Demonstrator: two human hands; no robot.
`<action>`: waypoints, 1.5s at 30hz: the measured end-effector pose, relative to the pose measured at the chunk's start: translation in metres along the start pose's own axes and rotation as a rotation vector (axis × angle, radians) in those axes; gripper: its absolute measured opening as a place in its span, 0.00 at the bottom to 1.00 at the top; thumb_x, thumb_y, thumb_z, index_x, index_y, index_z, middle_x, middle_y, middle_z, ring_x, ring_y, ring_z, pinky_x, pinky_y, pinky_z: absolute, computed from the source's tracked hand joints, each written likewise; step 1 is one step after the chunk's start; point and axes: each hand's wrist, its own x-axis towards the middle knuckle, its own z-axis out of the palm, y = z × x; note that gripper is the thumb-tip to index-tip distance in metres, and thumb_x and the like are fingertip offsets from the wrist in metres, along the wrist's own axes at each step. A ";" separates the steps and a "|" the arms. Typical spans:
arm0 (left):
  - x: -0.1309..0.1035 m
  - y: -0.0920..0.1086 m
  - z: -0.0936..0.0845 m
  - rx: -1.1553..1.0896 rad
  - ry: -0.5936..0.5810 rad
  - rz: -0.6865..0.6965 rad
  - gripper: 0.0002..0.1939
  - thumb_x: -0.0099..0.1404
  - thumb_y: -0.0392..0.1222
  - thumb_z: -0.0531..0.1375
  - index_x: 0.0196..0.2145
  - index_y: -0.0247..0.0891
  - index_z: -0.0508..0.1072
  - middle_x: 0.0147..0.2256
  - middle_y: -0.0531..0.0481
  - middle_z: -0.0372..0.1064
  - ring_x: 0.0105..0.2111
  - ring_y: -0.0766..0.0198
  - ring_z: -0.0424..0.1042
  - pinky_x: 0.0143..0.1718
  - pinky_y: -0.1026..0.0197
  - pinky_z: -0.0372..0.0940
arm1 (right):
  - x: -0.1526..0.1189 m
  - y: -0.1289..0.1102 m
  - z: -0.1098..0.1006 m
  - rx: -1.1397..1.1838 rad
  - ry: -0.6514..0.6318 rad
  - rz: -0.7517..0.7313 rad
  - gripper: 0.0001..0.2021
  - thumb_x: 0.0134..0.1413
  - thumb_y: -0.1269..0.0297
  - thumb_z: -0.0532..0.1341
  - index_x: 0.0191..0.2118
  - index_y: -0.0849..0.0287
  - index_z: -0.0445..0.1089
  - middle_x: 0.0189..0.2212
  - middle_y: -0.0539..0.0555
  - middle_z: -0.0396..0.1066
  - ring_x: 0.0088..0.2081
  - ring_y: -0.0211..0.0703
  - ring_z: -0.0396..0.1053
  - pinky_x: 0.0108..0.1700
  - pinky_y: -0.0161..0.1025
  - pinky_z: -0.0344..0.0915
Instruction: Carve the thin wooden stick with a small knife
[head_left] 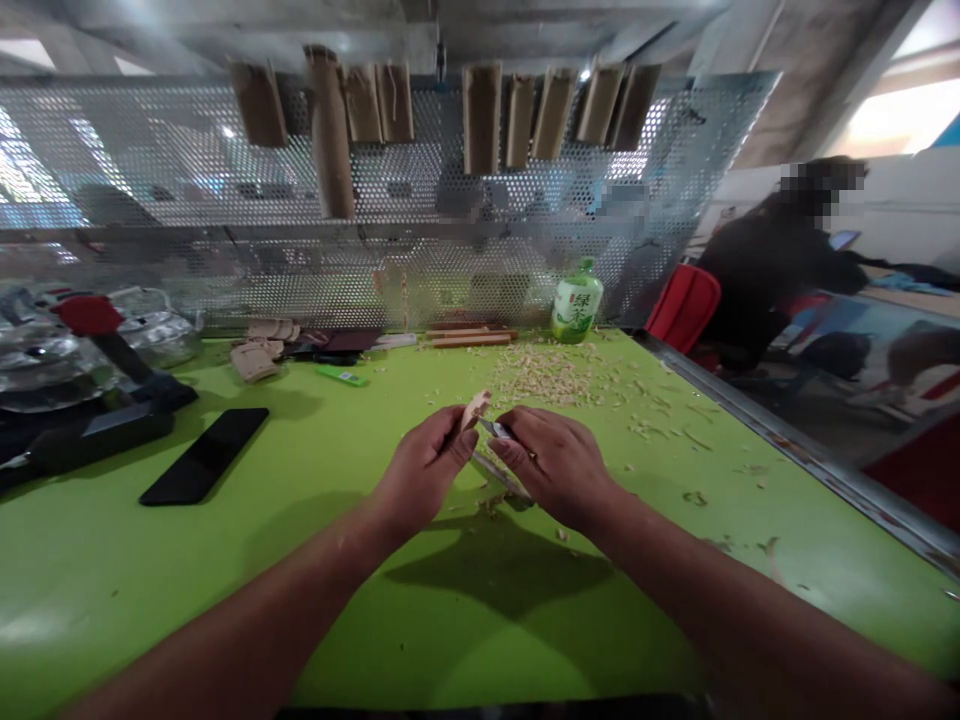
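Note:
Pinched in my left hand (427,465) is a small pale piece of wood (477,408), its upper end standing above my fingers. My right hand (555,465) is closed around a knife (495,428); the short blade points left at the wood and most of the handle is hidden by my fingers. Both hands are raised over the green table (337,600), close together near its middle. Below them lies a narrow greyish strip (501,474), partly covered by my right hand; I cannot tell what it is.
Wood shavings (547,375) litter the table's back and right. A green tea bottle (577,302) stands behind them. At left are a black phone (205,456), a red-and-black tool (112,350) and a green cutter (341,376). A perforated metal screen (420,270) closes the back; a person (772,250) sits at right.

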 end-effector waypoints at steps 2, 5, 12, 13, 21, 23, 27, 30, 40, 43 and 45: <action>0.000 0.000 0.000 -0.009 0.002 0.001 0.17 0.68 0.49 0.55 0.46 0.36 0.73 0.34 0.50 0.68 0.33 0.66 0.63 0.34 0.64 0.59 | 0.000 0.001 0.001 -0.015 -0.003 -0.013 0.21 0.67 0.49 0.45 0.33 0.58 0.64 0.28 0.52 0.67 0.29 0.39 0.61 0.32 0.37 0.49; -0.001 0.001 0.001 -0.018 0.004 -0.013 0.17 0.68 0.49 0.55 0.46 0.35 0.73 0.34 0.49 0.69 0.33 0.66 0.63 0.34 0.63 0.59 | -0.001 0.001 0.001 -0.025 0.007 -0.030 0.21 0.67 0.49 0.45 0.33 0.58 0.64 0.28 0.52 0.67 0.29 0.39 0.60 0.32 0.37 0.49; -0.001 0.004 0.001 -0.034 -0.006 -0.037 0.18 0.67 0.51 0.56 0.48 0.37 0.73 0.35 0.49 0.70 0.33 0.66 0.64 0.34 0.64 0.59 | -0.001 0.001 0.000 -0.019 0.003 -0.018 0.20 0.67 0.50 0.46 0.32 0.58 0.63 0.27 0.52 0.66 0.27 0.38 0.59 0.30 0.36 0.48; -0.001 0.004 0.001 -0.029 -0.007 -0.041 0.18 0.68 0.51 0.55 0.48 0.37 0.73 0.35 0.49 0.70 0.33 0.66 0.64 0.34 0.64 0.59 | 0.000 0.001 0.000 -0.025 0.002 -0.023 0.20 0.67 0.50 0.46 0.32 0.58 0.63 0.27 0.52 0.66 0.27 0.38 0.59 0.30 0.37 0.48; -0.004 -0.003 -0.002 0.259 0.008 0.057 0.20 0.67 0.58 0.53 0.40 0.37 0.69 0.29 0.53 0.64 0.27 0.67 0.60 0.28 0.64 0.54 | -0.001 -0.003 0.002 -0.085 -0.062 -0.078 0.21 0.68 0.51 0.43 0.36 0.58 0.65 0.29 0.55 0.69 0.27 0.40 0.59 0.29 0.38 0.45; -0.006 -0.005 -0.001 0.408 0.043 0.056 0.22 0.64 0.62 0.55 0.35 0.38 0.66 0.25 0.55 0.61 0.24 0.68 0.58 0.26 0.64 0.49 | -0.002 -0.010 0.002 -0.053 -0.086 -0.085 0.19 0.68 0.52 0.44 0.38 0.59 0.65 0.30 0.55 0.70 0.27 0.40 0.60 0.29 0.38 0.46; -0.007 -0.004 0.000 0.610 0.144 0.092 0.24 0.65 0.64 0.52 0.32 0.38 0.64 0.23 0.56 0.58 0.22 0.68 0.56 0.25 0.64 0.46 | -0.007 -0.023 0.005 0.013 -0.096 -0.017 0.17 0.69 0.55 0.45 0.35 0.58 0.64 0.26 0.53 0.67 0.25 0.39 0.59 0.28 0.38 0.47; -0.007 -0.001 0.000 0.660 0.151 0.128 0.24 0.67 0.64 0.49 0.33 0.38 0.63 0.24 0.55 0.59 0.23 0.68 0.57 0.26 0.63 0.46 | -0.009 -0.023 0.009 0.037 -0.090 -0.022 0.14 0.67 0.56 0.48 0.37 0.59 0.64 0.30 0.55 0.69 0.29 0.41 0.62 0.31 0.39 0.53; 0.001 -0.004 -0.009 0.615 0.112 0.066 0.25 0.67 0.65 0.46 0.31 0.39 0.60 0.23 0.55 0.58 0.22 0.68 0.56 0.24 0.64 0.46 | 0.004 0.008 0.001 0.625 -0.389 -0.006 0.15 0.63 0.52 0.54 0.37 0.59 0.66 0.28 0.49 0.63 0.28 0.35 0.61 0.29 0.34 0.58; 0.001 -0.005 -0.011 0.644 0.125 0.109 0.25 0.67 0.65 0.47 0.31 0.39 0.61 0.23 0.55 0.58 0.22 0.68 0.56 0.25 0.64 0.46 | 0.003 0.009 0.004 0.680 -0.320 -0.004 0.14 0.62 0.53 0.55 0.37 0.59 0.67 0.27 0.49 0.64 0.27 0.35 0.60 0.28 0.33 0.57; 0.000 -0.005 -0.012 0.672 0.140 0.158 0.25 0.66 0.65 0.48 0.31 0.38 0.61 0.24 0.54 0.59 0.22 0.68 0.55 0.25 0.64 0.46 | 0.000 0.007 0.006 0.652 -0.270 0.005 0.13 0.63 0.53 0.55 0.38 0.59 0.67 0.26 0.49 0.65 0.26 0.35 0.60 0.28 0.34 0.56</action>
